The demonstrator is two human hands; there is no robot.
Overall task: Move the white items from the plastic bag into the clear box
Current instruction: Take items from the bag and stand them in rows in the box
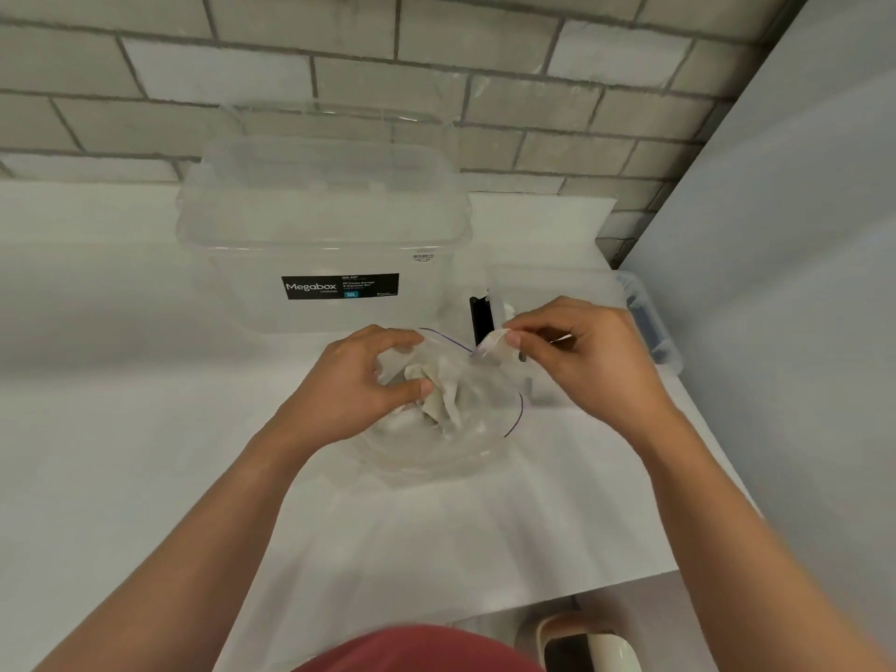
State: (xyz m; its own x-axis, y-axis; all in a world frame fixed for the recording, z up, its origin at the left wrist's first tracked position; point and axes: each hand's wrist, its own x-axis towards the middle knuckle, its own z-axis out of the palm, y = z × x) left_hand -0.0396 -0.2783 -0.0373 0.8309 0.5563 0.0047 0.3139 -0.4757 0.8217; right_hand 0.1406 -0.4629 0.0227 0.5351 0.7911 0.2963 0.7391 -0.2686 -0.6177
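Red shirt cloth (pixel 417 652) fills the bottom edge at 6 o'clock, and both bare forearms reach up from it over a white table (pixel 121 380). At the middle lies the plastic bag (pixel 456 429), slumped on the table with its blue-lined mouth turned up towards 1 o'clock. The white items (pixel 436 390) are all inside it, crumpled together near the opening; none seems to be out yet. The left hand (pixel 349 385), at 9 o'clock of the bag, has thumb and fingers curled in and clamped on the bag's side, probably to hold the bag steady. The right hand (pixel 582 351), at 2 o'clock, pinches the rim of the mouth between thumb and forefinger, the other fingers folded; it looks to be drawing the mouth apart so a hand can get in. Beyond the bag at 12 o'clock stands the clear box (pixel 320 235), open on top and bearing a black label (pixel 339 286), with its lid (pixel 339 118) propped against the brick wall (pixel 533 65), likely left off to take the items. A smaller container (pixel 582 293) sits at 2 o'clock, just behind the right hand.
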